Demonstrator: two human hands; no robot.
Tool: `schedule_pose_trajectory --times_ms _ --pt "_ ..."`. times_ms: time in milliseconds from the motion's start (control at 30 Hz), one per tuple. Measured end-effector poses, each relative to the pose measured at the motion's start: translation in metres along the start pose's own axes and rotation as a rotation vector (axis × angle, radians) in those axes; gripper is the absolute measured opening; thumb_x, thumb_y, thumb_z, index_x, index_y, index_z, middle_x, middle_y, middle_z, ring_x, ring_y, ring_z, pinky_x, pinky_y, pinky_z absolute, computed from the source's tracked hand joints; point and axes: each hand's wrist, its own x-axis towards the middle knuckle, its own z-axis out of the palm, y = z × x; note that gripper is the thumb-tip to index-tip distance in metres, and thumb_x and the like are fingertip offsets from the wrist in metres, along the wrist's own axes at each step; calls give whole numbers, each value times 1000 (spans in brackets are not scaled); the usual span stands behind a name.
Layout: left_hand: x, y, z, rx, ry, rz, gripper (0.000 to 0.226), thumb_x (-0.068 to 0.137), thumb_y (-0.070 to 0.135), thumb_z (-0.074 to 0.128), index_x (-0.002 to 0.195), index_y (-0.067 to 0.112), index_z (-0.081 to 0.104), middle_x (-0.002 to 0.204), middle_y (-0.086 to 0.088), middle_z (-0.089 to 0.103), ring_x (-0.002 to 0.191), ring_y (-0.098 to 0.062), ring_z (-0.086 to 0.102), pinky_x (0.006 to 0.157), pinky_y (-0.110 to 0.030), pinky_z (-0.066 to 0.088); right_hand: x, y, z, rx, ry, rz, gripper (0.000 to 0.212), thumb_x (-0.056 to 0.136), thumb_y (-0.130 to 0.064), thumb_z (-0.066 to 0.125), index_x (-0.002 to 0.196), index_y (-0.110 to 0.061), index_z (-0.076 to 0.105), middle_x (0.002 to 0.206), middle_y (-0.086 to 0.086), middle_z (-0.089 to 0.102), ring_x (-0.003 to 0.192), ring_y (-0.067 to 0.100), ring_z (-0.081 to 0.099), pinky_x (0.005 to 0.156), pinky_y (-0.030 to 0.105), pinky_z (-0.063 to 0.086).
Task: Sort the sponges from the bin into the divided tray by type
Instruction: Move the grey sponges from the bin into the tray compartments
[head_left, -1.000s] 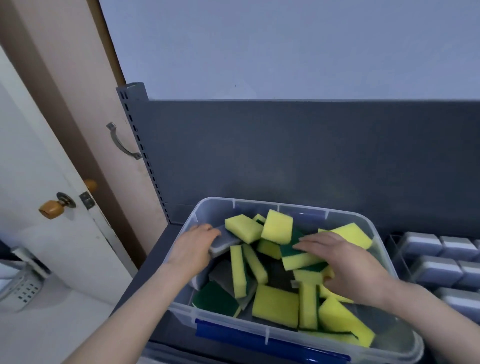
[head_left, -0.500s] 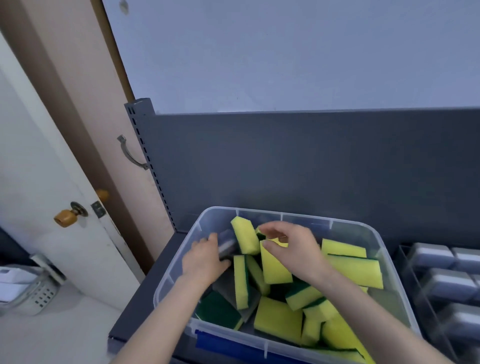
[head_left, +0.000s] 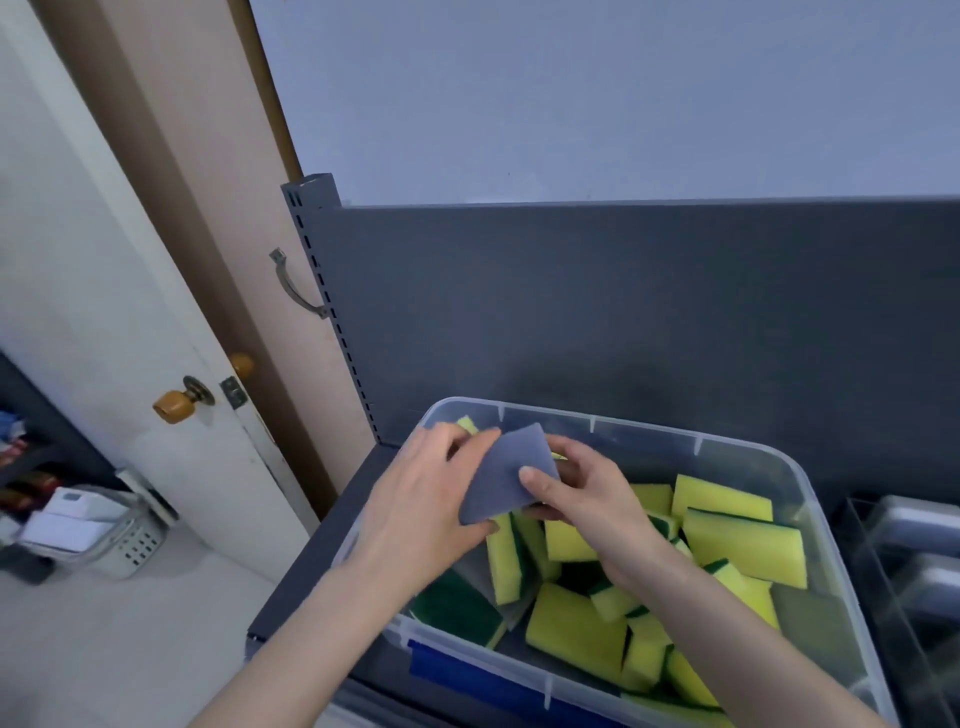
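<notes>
**Grey sponge up out of the bin, both hands on it**

L fingers (head_left: 470, 441) pinch the left edge of the grey sponge (head_left: 506, 475), w/ the rest tucked under its lower corner. R fingers (head_left: 563, 449) pinch the right edge, thumb flat on the face. The sponge is held tilted, clear of the pile, over the bin's back-left part. The left hand (head_left: 431, 499) and right hand (head_left: 587, 499) meet across it, wrists over the clear bin (head_left: 779, 452). Below lie yellow-green sponges (head_left: 743, 545) heaped any which way, plus a grey one or two lying flat. The divided tray (head_left: 857, 545) sits just right of the bin on the worktop (head_left: 332, 525). Pale grey pieces show in it, blurred.

Step in hand, as I judge it: pass to the R hand, carry to the tray.

- Don't let L go till R has a firm pinch.
- Foam is light & squashy, so grip gently.
- Lift over the rim, don't drag.
- Put it w/ the grey ones, laid flat beside them.
- L hand can then fish for the next one.
</notes>
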Motion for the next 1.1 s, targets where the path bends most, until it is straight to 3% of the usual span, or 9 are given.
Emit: schedule_pose_trajectory --times_ms 67,133,300,367,467,633,833,967,1100 --pt "1 -6 -5 -26 -16 34 89 66 51 77 142 33 35 123 7 44 113 -14 44 74 -27 46 -1 -6 -5 10 67 -56 36 83 -14 69 118 -15 58 100 0 71 90 13 68 70 26 57" --pt "3 -20 -13 -72 -31 -54 85 69 47 78 142 31 37 125 6 45 115 -14 44 82 -27 44 0 -13 -20 -17 185 -109 33 84 -12 69 114 -20 58 100 -3 70 89 11 67 69 26 57" --pt "2 -39 -5 -72 -227 -238 56 83 43 66 134 32 48 120 8 58 108 -14 57 85 -31 48 -5 -9 -49 -97 364 -165 35 82 -12 70 113 -21 58 101 -4 69 91 11 66 77 30 55" --pt "-1 -38 10 -11 -329 -231 48 87 42 61 132 29 51 119 7 61 109 -15 57 85 -30 49 -8 -3 -50 -133 379 -177 34 81 -11 71 111 -21 59 100 -6 68 91 7 64 78 27 53" --pt "2 -42 28 40 -350 -233 41 90 38 56 129 26 55 120 2 63 110 -20 58 85 -32 49 -9 3 -49 -188 370 -192 36 80 -13 72 113 -19 59 101 -5 68 92 7 64 79 28 52" --pt "28 -36 48 134 -424 -228 20 90 31 53 102 16 57 103 -7 64 98 -30 60 68 -32 44 -5 10 -46 -324 368 -224 39 78 -16 74 114 -19 61 101 -6 69 92 11 64 77 27 52" --pt "33 -20 76 160 -663 -258 29 90 27 57 118 20 54 119 -6 60 111 -27 58 74 -31 43 -7 14 -48 -449 361 -236 41 77 -20 74 116 -21 60 100 -10 67 90 9 62 70 14 44" --pt "34 -26 57 62 -511 -276 31 83 32 60 113 26 53 109 0 62 105 -24 60 70 -28 43 -11 13 -51 -484 380 -245 41 77 -21 74 116 -22 60 100 -14 66 90 6 62 71 14 45" --pt "29 -31 19 -160 -271 -364 53 81 37 68 131 34 48 122 6 59 109 -19 57 81 -30 46 -15 10 -49 -569 383 -267 44 77 -23 74 118 -23 59 99 -16 64 91 6 60 77 19 45"
